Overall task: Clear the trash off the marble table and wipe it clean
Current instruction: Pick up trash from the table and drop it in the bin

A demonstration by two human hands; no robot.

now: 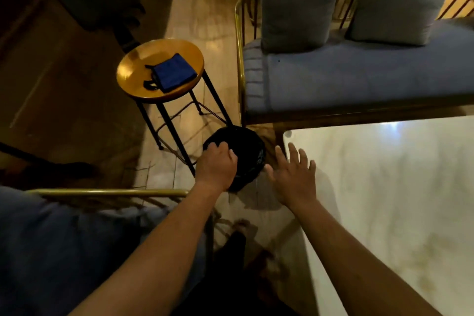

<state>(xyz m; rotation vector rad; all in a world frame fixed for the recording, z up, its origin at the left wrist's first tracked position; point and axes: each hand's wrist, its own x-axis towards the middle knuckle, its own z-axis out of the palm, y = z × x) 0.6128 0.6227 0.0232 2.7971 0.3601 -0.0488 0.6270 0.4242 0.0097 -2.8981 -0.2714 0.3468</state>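
A white marble table [400, 200] fills the right side, its near-left corner by my right arm. On the floor beside that corner stands a round bin lined with a black bag [252, 159]. My left hand [216, 164] hovers over the bin's near-left rim with its fingers curled down; whether it holds anything is hidden. Spread flat with straight fingers, my right hand [295, 177] sits over the table's left edge, just right of the bin. A folded blue cloth [173, 72] with dark straps lies on a round wooden stool [133, 69].
A blue bench [359, 79] with two grey cushions [297, 2] and a gold frame runs behind the table. Another blue seat [51, 251] with a gold rail is at my lower left. The stool's black legs stand close to the bin. Wooden floor lies between.
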